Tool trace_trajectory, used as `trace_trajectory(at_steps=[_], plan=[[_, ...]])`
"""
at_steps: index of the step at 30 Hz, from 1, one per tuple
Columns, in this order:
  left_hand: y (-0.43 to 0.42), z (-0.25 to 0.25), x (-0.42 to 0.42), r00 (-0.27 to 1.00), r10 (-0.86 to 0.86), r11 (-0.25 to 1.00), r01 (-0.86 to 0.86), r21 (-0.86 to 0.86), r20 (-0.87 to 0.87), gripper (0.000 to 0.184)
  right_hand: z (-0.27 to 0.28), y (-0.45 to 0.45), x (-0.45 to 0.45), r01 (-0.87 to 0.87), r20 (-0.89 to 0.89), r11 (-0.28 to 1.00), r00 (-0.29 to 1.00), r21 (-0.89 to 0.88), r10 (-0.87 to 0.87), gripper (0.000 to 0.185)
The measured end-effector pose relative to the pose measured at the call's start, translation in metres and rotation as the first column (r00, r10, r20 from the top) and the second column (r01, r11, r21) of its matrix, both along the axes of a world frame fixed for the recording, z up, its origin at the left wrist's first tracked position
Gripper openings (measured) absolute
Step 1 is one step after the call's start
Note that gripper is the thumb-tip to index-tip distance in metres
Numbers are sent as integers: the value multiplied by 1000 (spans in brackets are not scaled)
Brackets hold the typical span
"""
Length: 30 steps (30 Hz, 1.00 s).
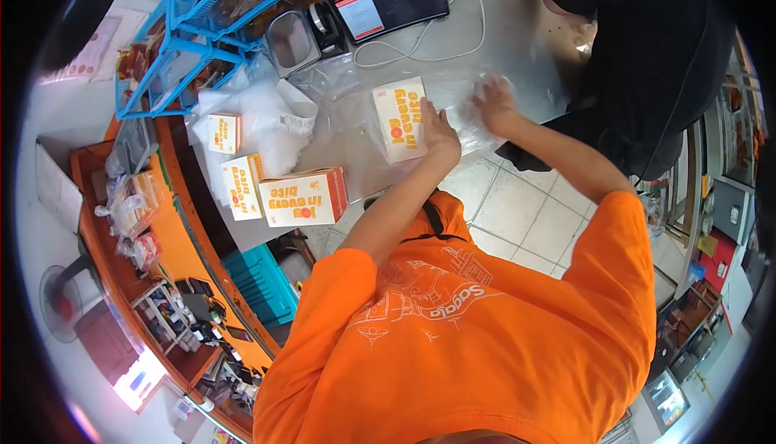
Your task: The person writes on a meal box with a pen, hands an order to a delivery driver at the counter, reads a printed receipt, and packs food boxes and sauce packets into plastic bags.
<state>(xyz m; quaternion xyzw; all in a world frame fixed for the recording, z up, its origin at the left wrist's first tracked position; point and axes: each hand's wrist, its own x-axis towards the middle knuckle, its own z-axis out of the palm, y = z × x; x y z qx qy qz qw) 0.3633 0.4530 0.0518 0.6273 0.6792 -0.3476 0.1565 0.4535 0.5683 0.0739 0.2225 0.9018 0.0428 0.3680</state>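
My left hand (440, 134) is at the right side of a white and yellow food box (399, 121) printed "joy in every bite", its fingers pressed around the edge. The box lies on clear plastic, its print face up. To the right, my right hand (495, 105) is over a clear plastic bag (462, 98) on the metal table (517, 36). Its fingers look spread and slightly smeared by motion; whether they pinch the film is hard to make out.
Three more printed boxes, one small (224, 134), one medium (240, 188) and one large (301, 199), stand at the table's left. Behind are white plastic bags (263, 113), a tablet (392, 4) with a white cable and blue baskets (182, 48). A person in black (663, 64) stands right.
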Motion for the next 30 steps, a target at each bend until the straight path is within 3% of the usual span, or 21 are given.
trace_trajectory(at_steps=[1, 2, 3, 4, 6, 8, 9, 10, 11, 12, 14, 15, 17, 18, 21, 24, 27, 30], plan=[[3, -7, -2, 997, 35, 999, -36, 16, 67, 81, -22, 11, 13, 30, 16, 999, 999, -41, -29, 55], [3, -10, -8, 988, 79, 996, -84, 32, 130, 83, 14, 12, 5, -39, 109, 994, 993, -104, 50, 53], [9, 43, -17, 967, 83, 996, -71, -59, 239, 75, 62, 13, -8, -116, 192, 978, 970, -175, 150, 52], [-5, 38, -25, 913, 66, 972, -151, 183, 403, 70, 78, 11, -21, -22, 28, 963, 999, -269, 31, 52], [-30, 41, -42, 770, -109, 722, -374, 583, 629, 62, 92, 6, -42, 113, -233, 856, 937, -504, -260, 54], [-76, 90, -88, 620, 3, 626, -613, 482, 784, 61, 101, -22, -62, -32, -494, 736, 761, -677, -421, 52], [-110, 102, -110, 513, 16, 357, -805, 474, 858, 51, 106, -39, -72, -118, -577, 672, 632, -731, -517, 51], [-151, 93, -133, 659, -36, 116, -744, 658, 752, 49, 108, -59, -87, -145, -500, 548, 641, -824, -582, 53], [-184, 112, -143, 634, 139, -184, -738, 649, 761, 51, 106, -80, -106, -166, -412, 412, 655, -896, -633, 54], [-221, 124, -152, 307, 212, -470, -800, 373, 928, 62, 96, -101, -128, -179, -385, 362, 655, -915, -650, 61], [-287, 93, -170, -133, -147, -742, -640, -198, 980, 76, 52, -144, -182, -201, -381, 337, 666, -920, -641, 73], [-303, 80, -170, -384, -266, -674, -582, -455, 884, 79, 28, -162, -210, -209, -399, 359, 683, -909, -612, 78], [-322, 55, -168, -775, -419, -454, -274, -848, 474, 85, -1, -189, -263, -93, -281, 343, 785, -935, -553, 88], [-324, 40, -165, -769, -422, -384, -328, -863, 480, 83, -1, -198, -277, -31, -216, 340, 826, -940, -520, 94], [-321, 14, -167, -754, -443, -180, -455, -872, 485, 80, 16, -210, -273, 112, 139, -85, 876, -990, -463, 96], [-316, 18, -169, -772, -461, -69, -459, -886, 437, 77, -3, -241, -249, 120, 239, -228, 749, -966, -618, 92], [-328, 38, -173, -859, -398, -46, -333, -942, 323, 67, -10, -263, -224, 109, 204, -176, 657, -978, -726, 86], [-333, 41, -172, -931, -141, -106, -323, -941, 336, 65, 38, -270, -189, 196, -62, 203, 554, -959, -830, 79]])
